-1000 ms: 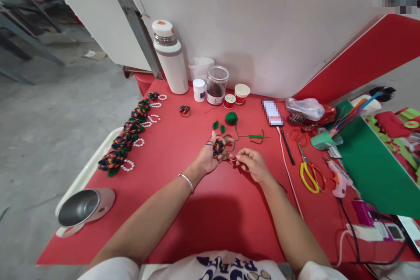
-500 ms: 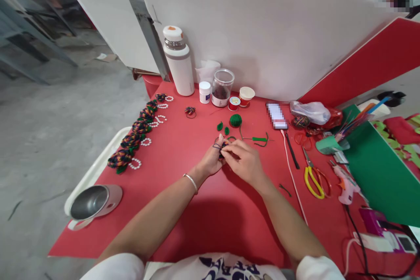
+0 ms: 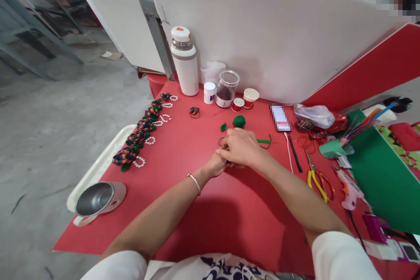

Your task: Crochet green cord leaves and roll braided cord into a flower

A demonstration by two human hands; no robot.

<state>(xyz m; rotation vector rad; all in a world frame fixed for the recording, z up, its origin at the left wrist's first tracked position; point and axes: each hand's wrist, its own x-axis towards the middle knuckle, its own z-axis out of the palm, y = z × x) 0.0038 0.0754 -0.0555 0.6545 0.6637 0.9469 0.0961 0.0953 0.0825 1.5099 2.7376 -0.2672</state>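
Note:
My right hand [image 3: 242,146] lies curled over the fingers of my left hand [image 3: 217,165] above the red table [image 3: 197,214]. The multicoloured yarn flower is hidden between them; only a thin dark loop [image 3: 221,141] shows at the left. My left wrist wears a silver bangle [image 3: 196,182]. Just beyond the hands lie a green yarn ball [image 3: 239,121], a small green leaf [image 3: 223,127] and a green strip [image 3: 264,141].
A row of finished yarn flowers with pearl rings [image 3: 141,132] runs along the left edge, and a steel cup [image 3: 95,199] lies near it. A white flask [image 3: 184,62], jar [image 3: 227,89] and small pots stand at the back. Yellow scissors [image 3: 316,180], a glue gun [image 3: 348,187] and a green sheet [image 3: 380,175] are to the right.
My right hand moved left from beside the flower and now covers my left hand's fingers. The yarn flower, visible in my left hand before, is now hidden. The view shifted left.

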